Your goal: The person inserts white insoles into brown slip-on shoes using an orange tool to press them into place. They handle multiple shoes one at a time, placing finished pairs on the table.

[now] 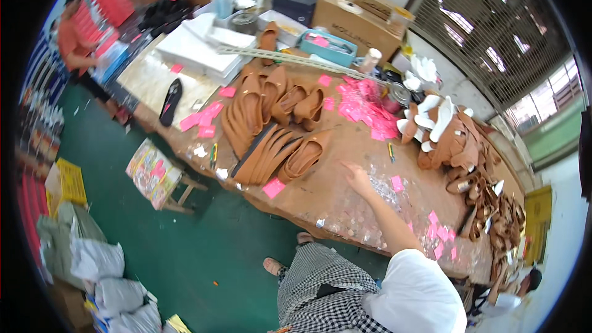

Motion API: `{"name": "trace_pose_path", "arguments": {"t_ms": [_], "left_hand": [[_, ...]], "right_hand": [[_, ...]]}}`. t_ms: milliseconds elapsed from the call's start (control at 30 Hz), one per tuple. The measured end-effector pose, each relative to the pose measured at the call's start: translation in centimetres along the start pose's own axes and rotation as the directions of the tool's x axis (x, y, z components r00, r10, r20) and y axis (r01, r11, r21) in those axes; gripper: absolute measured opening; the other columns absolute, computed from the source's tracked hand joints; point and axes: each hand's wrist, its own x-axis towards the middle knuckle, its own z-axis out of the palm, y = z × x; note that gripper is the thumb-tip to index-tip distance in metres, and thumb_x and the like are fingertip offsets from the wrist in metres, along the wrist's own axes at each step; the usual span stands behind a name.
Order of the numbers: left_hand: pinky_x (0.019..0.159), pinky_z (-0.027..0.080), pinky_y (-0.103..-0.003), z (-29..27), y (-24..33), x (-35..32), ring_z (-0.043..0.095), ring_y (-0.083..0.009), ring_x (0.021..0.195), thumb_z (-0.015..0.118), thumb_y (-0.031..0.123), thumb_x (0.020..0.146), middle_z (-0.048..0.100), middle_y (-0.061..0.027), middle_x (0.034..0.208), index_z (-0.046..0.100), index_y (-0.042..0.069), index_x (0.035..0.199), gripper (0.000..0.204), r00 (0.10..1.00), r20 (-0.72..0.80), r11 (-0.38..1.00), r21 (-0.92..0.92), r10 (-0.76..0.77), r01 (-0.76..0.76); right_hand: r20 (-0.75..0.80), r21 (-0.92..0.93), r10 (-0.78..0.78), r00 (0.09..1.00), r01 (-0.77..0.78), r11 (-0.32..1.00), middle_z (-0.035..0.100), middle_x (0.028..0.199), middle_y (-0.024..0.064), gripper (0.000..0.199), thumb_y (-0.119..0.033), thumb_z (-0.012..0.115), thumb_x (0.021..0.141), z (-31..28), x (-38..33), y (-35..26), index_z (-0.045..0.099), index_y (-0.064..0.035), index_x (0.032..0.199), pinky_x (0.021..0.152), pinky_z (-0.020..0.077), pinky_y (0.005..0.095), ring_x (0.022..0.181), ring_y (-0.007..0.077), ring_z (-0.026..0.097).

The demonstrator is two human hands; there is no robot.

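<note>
My right hand (356,177) reaches over the brown worktable (345,203), its fingers stretched toward the left and nothing seen in them. Left of it sits a pile of tan shoes (251,114), several of them nested in rows on their sides. The closest to my hand is a tan slip-on shoe (302,157) at the pile's near right end, apart from my fingers. A pink slip of paper (274,188) lies at the pile's near edge. My left hand is out of the picture.
A heap of pink slips (367,105) lies mid-table, with a yellow cutter (391,152) nearby. Brown and white shoe parts (447,129) crowd the right end. Boxes (348,28) line the back. A stool (160,176) stands at the front left; another person (77,49) stands far left.
</note>
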Motion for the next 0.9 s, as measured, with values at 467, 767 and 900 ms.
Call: {"name": "trace_pose_path", "arguments": {"t_ms": [467,767,900], "left_hand": [[0.054,0.039,-0.021,-19.1,21.7,9.6,0.051,-0.0061,0.068,0.063,0.019,0.098,0.062,0.0014,0.085,0.063,0.004,0.122,0.028,0.946,-0.117,0.777,-0.545,0.302,-0.315],[0.067,0.049,-0.029,-14.9,27.7,5.5,0.065,-0.0148,0.083,0.063,0.024,0.096,0.069,-0.0075,0.101,0.06,0.006,0.126,0.035,0.984,0.149,0.993,0.052,0.102,-0.111],[0.073,0.051,-0.031,-16.2,30.8,5.4,0.065,-0.0175,0.089,0.06,0.022,0.096,0.068,-0.01,0.108,0.056,0.009,0.132,0.039,0.979,0.155,0.984,0.099,0.132,-0.148]], "right_hand": [[-0.265,0.076,0.413,0.871,-0.408,0.91,0.069,0.114,0.024,0.039,-0.015,0.065,0.086,-3.1,22.3,10.8,0.066,-0.0012,0.123,0.092,0.0523,0.0444,0.105,0.039,0.067],[-0.349,-0.08,0.613,0.709,-0.674,0.735,0.066,0.113,0.0277,0.053,-0.021,0.07,0.084,-5.9,31.5,21.0,0.054,0.0012,0.129,0.089,0.0522,0.0501,0.102,0.0432,0.065],[-0.352,-0.142,0.612,0.709,-0.686,0.713,0.069,0.101,0.0276,0.056,-0.026,0.069,0.085,-4.6,33.0,22.9,0.052,0.0014,0.13,0.083,0.0542,0.0528,0.094,0.0456,0.067]]}}
